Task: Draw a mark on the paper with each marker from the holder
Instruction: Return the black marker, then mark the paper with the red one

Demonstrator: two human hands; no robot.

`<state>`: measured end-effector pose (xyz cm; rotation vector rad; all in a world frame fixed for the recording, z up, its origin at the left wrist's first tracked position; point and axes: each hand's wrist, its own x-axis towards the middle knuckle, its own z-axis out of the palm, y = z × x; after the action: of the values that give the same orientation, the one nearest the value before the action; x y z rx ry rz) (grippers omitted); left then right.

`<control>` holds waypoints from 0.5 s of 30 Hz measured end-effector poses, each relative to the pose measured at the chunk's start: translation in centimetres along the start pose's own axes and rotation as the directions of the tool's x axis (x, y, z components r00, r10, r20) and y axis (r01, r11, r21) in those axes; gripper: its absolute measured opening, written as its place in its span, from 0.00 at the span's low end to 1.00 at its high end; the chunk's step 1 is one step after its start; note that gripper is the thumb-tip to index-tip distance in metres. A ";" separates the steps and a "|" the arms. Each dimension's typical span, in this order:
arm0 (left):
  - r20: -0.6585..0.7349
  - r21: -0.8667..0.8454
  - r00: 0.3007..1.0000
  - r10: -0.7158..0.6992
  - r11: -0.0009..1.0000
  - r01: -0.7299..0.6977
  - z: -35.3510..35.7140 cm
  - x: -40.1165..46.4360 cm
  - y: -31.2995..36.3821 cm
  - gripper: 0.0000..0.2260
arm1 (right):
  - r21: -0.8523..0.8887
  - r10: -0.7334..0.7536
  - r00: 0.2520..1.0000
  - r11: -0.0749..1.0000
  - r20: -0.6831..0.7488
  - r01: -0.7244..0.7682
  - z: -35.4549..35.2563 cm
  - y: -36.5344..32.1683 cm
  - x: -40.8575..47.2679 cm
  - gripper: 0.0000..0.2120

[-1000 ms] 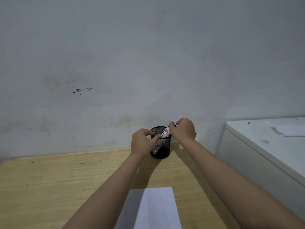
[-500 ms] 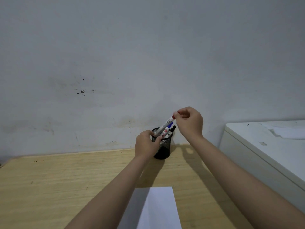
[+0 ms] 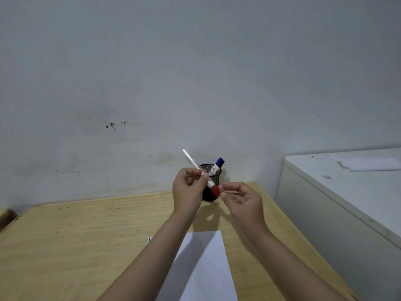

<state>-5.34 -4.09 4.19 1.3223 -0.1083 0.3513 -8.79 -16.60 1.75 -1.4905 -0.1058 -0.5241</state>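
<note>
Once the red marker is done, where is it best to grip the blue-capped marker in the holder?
Grip the blue-capped marker by its cap and upper barrel, the only part above the mesh holder rim. It leans right, so probably come from above right and pull along that tilt.

Red-capped marker (image 3: 202, 175) now fully out of mesh holder (image 3: 213, 184), lifted clear in front of it, tilted, barrel end up-left. Left hand (image 3: 189, 190) left holder rim, now pinches marker barrel mid-length. Right hand (image 3: 242, 197) dropped lower, fingertips on red cap (image 3: 216, 190). Blue-capped marker (image 3: 217, 165) alone now shows above holder rim.
</note>
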 end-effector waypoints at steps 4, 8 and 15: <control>0.075 0.197 0.992 0.105 0.973 -0.118 -1.4 -1.1 1.1 0.07 | -0.074 -0.107 0.993 0.992 -0.059 0.103 0.1 -1.3 -0.2 0.10; 0.275 0.415 0.944 0.182 0.863 -0.287 -2.4 -2.7 2.1 0.09 | -0.062 -0.038 0.998 0.997 -0.055 0.035 1.1 -2.9 -0.1 0.04; 0.381 0.546 0.883 0.275 0.703 -0.455 -4.8 -4.2 3.2 0.11 | -0.015 0.052 0.991 0.998 -0.122 -0.054 2.2 -4.5 -0.9 0.12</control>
<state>-10.85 0.36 4.82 2.0228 -0.5402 0.5787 -10.81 -14.19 5.78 -1.4709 0.0344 -0.5727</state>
